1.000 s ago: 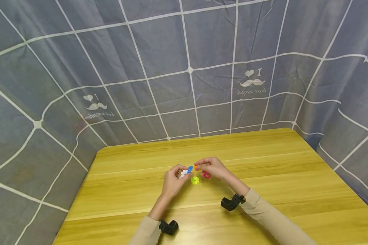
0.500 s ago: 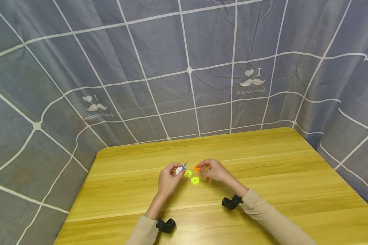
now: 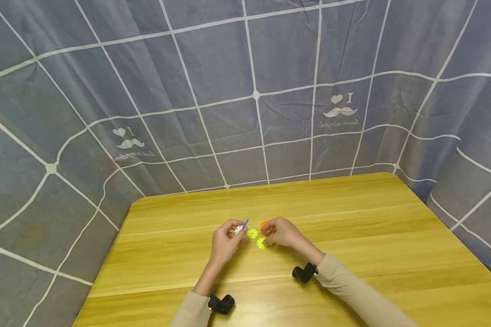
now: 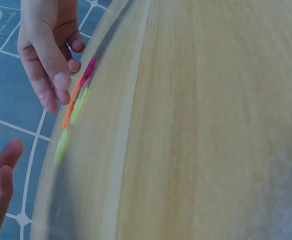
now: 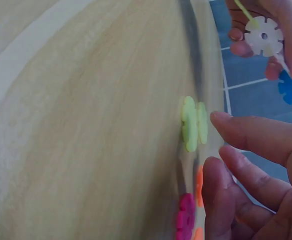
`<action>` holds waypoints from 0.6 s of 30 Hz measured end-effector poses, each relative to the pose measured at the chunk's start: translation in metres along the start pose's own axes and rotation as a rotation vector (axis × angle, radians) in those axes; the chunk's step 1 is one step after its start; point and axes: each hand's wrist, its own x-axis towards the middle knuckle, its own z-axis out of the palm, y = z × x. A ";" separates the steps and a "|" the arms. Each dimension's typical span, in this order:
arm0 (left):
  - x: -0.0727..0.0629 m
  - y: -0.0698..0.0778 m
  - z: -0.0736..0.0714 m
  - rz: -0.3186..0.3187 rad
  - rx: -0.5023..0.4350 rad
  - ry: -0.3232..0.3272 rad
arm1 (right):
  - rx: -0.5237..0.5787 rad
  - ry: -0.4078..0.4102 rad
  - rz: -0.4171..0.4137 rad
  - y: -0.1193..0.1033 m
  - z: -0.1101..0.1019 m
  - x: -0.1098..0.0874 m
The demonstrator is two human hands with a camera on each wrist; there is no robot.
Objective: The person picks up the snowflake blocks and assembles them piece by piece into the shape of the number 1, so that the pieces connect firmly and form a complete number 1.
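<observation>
My left hand pinches a small joined piece of notched plastic snowflake discs: a white disc, a blue disc and a yellow-green one, partly behind the fingers. Over the table, my right hand has its thumb and fingers apart, with nothing between them in the right wrist view. Close to its fingertips lie two yellow-green discs. An orange disc shows beside the fingers, and a second orange one peeks out behind the hand. A pink disc lies below that hand, hidden in the head view.
The discs rest on a wood-grain table. A grey curtain with white lines hangs behind the table and along its sides. Each wrist carries a black camera mount.
My left hand has shifted left with the joined discs, uncovering a yellow-green disc. My right hand has moved from the orange disc toward the nearer yellow-green one, now covering the pink disc.
</observation>
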 end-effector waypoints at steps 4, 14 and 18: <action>-0.004 0.013 -0.004 0.001 -0.039 -0.013 | -0.026 -0.014 -0.016 -0.002 0.002 0.000; -0.004 0.008 -0.001 -0.024 -0.089 -0.013 | -0.111 -0.006 0.007 -0.005 0.007 -0.001; -0.004 0.009 -0.001 -0.025 -0.091 -0.012 | -0.148 -0.010 0.005 -0.004 0.009 0.001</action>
